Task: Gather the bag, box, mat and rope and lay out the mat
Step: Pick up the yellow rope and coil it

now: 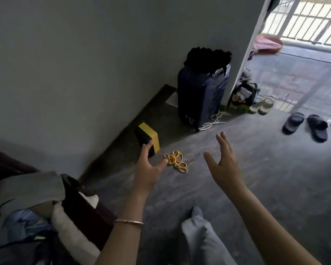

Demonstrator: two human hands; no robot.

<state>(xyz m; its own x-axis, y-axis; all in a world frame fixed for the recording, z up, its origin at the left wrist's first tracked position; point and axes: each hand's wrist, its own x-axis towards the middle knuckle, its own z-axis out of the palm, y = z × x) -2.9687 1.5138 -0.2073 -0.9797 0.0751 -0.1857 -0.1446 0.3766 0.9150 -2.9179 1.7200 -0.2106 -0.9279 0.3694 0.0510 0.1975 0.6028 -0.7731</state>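
In the head view both your hands are empty and spread. Your left hand [148,165] reaches at centre frame with fingers splayed, its fingertips just in front of the yellow-and-black box [148,139], though I cannot tell whether they touch it. Your right hand [223,161] hovers open a little right of centre, holding nothing. The box stands on the floor near the wall's dark skirting; it looks rigid and light, so I'd judge a pinch across its two broad faces will hold it well. Just right of your left thumb lies the yellow rope [177,161] in a loose tangle of loops — limp and likely to trail, so scoop the whole bunch rather than lift one strand. Higher up, a dark blue bag [202,96] stands upright against the wall with black cloth bulging from its top; it looks full, so it may be heavy, and the top edge seems the place to grip. A white cord [216,118] trails at its foot. No mat is clearly visible. The bare floor [256,178] at right of frame is open — good room, with sandals [304,126] at its far edge.
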